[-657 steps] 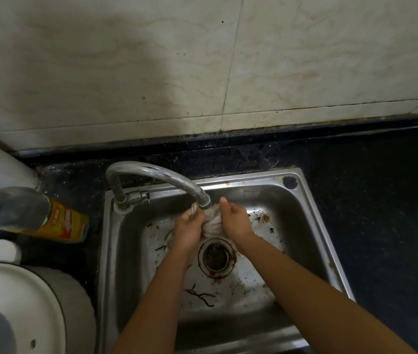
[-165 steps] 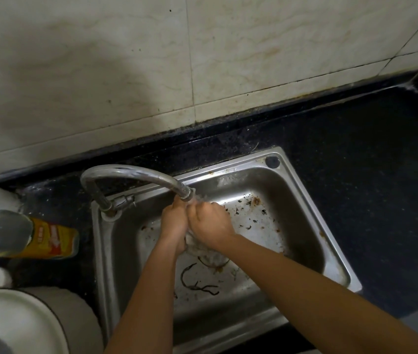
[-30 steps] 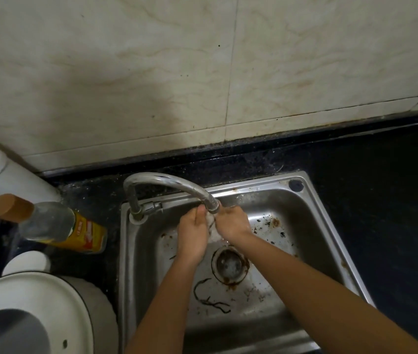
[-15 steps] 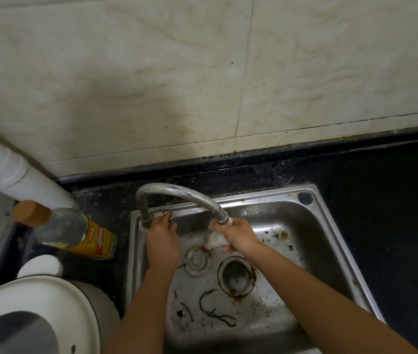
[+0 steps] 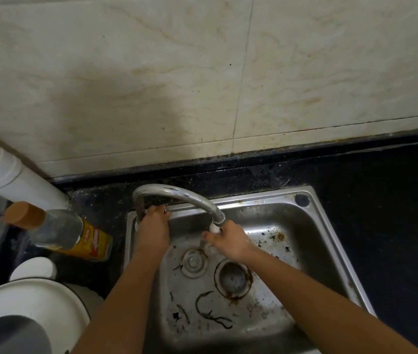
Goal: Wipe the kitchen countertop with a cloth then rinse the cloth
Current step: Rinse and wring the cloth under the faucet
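Head view: looking down into a steel sink [image 5: 330, 251] set in a dark tabletop [image 5: 386, 200], tiled wall behind.
Cloth [image 5: 214, 229]: small pale wad, bunched just under the faucet spout [image 5: 217, 217], over the basin; mostly hidden by fingers.
Right hand [image 5: 228, 242]: fingers curled round the cloth, gripping it at the spout mouth.
Left hand [image 5: 153, 227]: folded over the tap lever [image 5: 165, 208] at the faucet base, gripping it.
Water: cannot tell whether it runs.
Handling: judged light, soft and limp; heavier and slippery once soaked. No stiff edge to take. Best held across the middle as 1 bunched wad, whole fist, so no tail drops toward the open drain [image 5: 232, 277].
Stage: rinse step, by the look of it; tabletop wiping seems done.
Nearby: strainer [image 5: 192, 263] lying loose beside the drain; dark scraps on the basin floor; bottle [image 5: 70, 233] on its side left of the sink.
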`<state>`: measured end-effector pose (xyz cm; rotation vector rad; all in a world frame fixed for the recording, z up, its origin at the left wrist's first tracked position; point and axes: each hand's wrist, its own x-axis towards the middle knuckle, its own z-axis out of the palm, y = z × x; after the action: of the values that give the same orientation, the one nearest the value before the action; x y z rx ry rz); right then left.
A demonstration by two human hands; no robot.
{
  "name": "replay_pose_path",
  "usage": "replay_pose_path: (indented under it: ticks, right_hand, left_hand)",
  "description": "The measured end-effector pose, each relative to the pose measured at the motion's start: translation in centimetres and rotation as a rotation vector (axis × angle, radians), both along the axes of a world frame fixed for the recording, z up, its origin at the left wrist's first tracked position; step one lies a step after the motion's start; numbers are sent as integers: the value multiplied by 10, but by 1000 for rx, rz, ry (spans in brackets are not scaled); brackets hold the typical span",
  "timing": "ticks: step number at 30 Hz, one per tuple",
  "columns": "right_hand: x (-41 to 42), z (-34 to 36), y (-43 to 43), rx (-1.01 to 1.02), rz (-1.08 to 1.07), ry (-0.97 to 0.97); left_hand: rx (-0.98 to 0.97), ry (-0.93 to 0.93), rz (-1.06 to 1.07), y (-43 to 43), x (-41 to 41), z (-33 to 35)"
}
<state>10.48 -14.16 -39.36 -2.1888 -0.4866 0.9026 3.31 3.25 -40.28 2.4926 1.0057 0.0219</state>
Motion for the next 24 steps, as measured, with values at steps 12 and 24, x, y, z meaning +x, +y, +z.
replay_pose_path:
  ticks: [12, 24]
  right_hand:
    - [18, 23, -36, 302, -255, 409]
    - [8, 71, -78, 355, 166, 215]
  left_hand:
    - [-631, -181, 361, -80, -19, 7]
    - [-1557, -346, 533, -124, -42, 49]
